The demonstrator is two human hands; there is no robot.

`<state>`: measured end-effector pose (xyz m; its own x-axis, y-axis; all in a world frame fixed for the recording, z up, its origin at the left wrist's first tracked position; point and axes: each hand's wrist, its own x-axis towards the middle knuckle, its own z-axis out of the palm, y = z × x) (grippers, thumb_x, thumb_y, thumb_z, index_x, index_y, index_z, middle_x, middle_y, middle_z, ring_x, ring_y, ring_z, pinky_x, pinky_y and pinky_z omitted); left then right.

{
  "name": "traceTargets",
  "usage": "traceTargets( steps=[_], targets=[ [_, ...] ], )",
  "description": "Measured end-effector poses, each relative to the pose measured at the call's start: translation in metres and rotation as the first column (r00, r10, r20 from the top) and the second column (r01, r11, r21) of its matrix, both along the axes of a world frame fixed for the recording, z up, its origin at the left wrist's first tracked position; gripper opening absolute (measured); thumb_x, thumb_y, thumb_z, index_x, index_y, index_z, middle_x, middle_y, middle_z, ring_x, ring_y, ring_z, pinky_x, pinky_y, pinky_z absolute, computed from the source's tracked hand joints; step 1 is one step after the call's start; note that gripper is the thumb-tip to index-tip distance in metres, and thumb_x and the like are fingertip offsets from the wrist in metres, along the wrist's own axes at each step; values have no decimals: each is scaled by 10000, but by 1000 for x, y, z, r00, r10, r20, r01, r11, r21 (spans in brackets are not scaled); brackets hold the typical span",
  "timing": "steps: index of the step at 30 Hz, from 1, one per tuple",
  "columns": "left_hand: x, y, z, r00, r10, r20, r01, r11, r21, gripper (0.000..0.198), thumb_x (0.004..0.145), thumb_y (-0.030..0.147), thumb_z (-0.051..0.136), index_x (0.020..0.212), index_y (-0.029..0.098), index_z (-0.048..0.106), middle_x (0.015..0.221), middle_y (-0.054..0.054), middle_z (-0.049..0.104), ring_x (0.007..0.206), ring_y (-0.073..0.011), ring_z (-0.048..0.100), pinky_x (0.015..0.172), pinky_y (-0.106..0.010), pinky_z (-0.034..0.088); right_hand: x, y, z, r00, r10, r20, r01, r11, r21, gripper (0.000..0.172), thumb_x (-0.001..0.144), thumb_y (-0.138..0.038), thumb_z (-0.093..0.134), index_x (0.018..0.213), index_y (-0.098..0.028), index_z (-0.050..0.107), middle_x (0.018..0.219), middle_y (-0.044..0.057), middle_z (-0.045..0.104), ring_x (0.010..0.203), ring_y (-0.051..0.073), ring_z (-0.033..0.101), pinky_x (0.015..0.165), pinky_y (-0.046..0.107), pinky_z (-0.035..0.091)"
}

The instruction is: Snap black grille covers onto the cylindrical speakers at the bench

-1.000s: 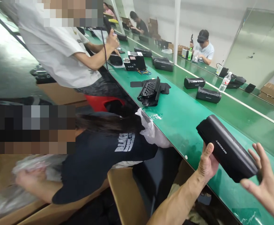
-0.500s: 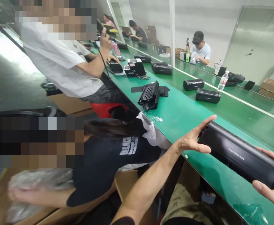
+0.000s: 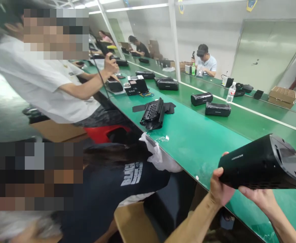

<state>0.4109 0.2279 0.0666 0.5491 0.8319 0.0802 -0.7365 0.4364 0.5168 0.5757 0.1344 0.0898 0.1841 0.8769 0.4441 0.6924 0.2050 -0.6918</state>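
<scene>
A black speaker housing (image 3: 254,165) marked MERKURY is held up above the green bench at the right, one end turned toward me. My left hand (image 3: 221,185) grips its far left end, thumb on the near side and fingers partly hidden behind. Under the lower edge is my right hand (image 3: 260,199), thumb against the housing and its other fingers hidden beneath. Farther along the bench lies an opened black housing with a perforated grille (image 3: 153,113), on top of flat black sheets (image 3: 140,108).
Finished-looking black speakers (image 3: 218,109) stand on the bench's far half, near a water bottle (image 3: 231,92). A plastic bag (image 3: 158,155) hangs at the near edge. Co-workers, one in a black shirt (image 3: 107,189) and one in a white shirt (image 3: 44,81), are at my left.
The speaker housing has turned, so one end now faces me. My right hand has moved left from its right end to underneath. The view has shifted upward.
</scene>
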Motion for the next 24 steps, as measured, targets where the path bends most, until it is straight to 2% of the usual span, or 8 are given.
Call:
traceTargets(
  steps=[3,6,8,11,14,18,21,24],
  targets=[
    [-18,7,2,976,56,-208,-33,993,109,1053,679,660,894,1598,347,486,1771,-111,355,1637,-474,261,1287,-674,288,6,6,18,997,-70,27,69,997,39,938,884,-611,766,1664,-313,338,1415,161,627,1245,457,660,1004,685,585],
    [-50,30,21,931,195,-309,-53,909,413,1231,628,650,977,1667,431,355,1823,-83,201,1647,-459,230,1260,-629,366,21,5,60,932,-11,361,4,1000,20,949,899,-362,740,1720,-316,266,1452,176,597,1261,426,647,1024,624,565],
    [-61,39,34,882,241,-404,34,823,566,1290,551,619,1026,1655,426,388,1779,-94,289,1599,-466,323,1231,-588,423,27,7,82,781,35,623,-43,999,-2,950,878,-233,693,1726,-333,277,1445,194,597,1258,446,632,1000,639,545],
    [-58,39,39,834,252,-490,73,830,553,1216,593,565,1010,1633,344,420,1573,-132,523,1400,-420,556,1147,-532,510,33,10,93,656,128,744,-111,991,-72,964,892,-253,724,1734,-343,262,1459,195,613,1256,457,624,1021,681,522],
    [-55,33,31,856,273,-439,-5,854,520,1122,643,544,968,1594,305,424,1364,-98,632,1196,-331,657,1041,-453,565,44,2,84,771,131,623,-112,991,-70,966,941,-475,770,1742,-369,242,1643,169,489,1472,481,490,1178,732,415],
    [-63,30,23,889,305,-342,-99,857,505,954,676,498,934,1509,336,497,1305,-59,652,1164,-299,648,1022,-411,553,57,-21,59,995,68,76,-55,985,-164,1004,951,-722,681,1751,-366,190,1764,153,340,1561,426,445,1141,572,543],
    [-65,31,27,903,264,-339,-75,873,481,917,681,484,917,1492,360,507,1277,-48,662,1149,-306,641,1008,-419,547,50,-27,46,975,54,-216,-92,981,-170,1035,898,-768,715,1725,-359,246,1754,144,359,1538,398,487,1121,496,566],
    [-64,30,35,907,233,-351,-43,880,472,905,680,473,910,1485,358,515,1214,-39,671,1081,-289,641,961,-402,547,38,-26,45,962,35,-270,-66,992,-104,1037,838,-752,793,1677,-341,344,1690,144,440,1509,396,506,1093,469,578]
  ],
)
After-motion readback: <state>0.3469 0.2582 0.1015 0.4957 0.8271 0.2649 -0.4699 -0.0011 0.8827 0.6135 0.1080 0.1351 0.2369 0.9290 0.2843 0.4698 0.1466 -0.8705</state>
